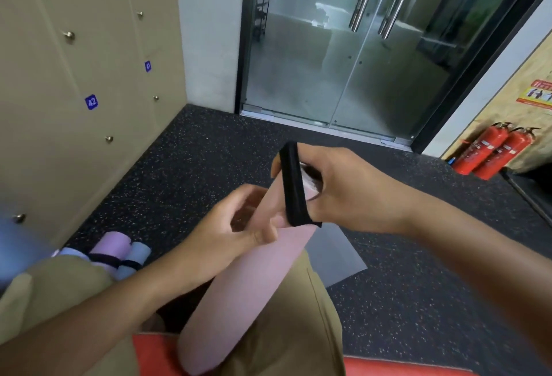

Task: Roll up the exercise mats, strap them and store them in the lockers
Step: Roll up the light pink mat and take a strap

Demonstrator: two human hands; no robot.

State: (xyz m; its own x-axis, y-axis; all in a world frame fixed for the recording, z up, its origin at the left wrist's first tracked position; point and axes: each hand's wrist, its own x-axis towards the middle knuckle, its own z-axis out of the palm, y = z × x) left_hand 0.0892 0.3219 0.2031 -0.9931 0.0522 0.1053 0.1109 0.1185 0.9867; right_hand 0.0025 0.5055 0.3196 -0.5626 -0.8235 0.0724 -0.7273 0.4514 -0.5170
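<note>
Lap: pink mat (239,295) is rolled into a tight tube and lies across the person's knees, running from the bottom centre of the frame up toward the middle. Red seat (155,348) peeks out underneath at the bottom edge, so they look to be sitting on a bench.

Left hand (239,226): wrapped around the roll just below its far end, fingers curled on it, basically keeping it from unrolling.

Right hand (337,190): up at the far end of the roll, fingers hooked through the black strap (294,187) and stretching the loop open around the tip of the mat.

Strap status: looks like it's only just going over the end, not seated around the middle yet. So I'd call this one rolled but not properly strapped.

Already done: lower left of the frame, on the floor by the lockers (59,77), sits a bundle of rolled mats (119,253), purple and light blue, with black straps around them. Can't tell exactly how many.

Lockers: every door I can see is closed, numbers 41 and 42 readable, so nothing visibly stored yet.

Other bit: a flat grey sheet (340,256) lies on the floor just past the knees, maybe another mat waiting to be rolled, not sure.

Left to do, I reckon: finish this strap, then get everything into the lockers.
</note>
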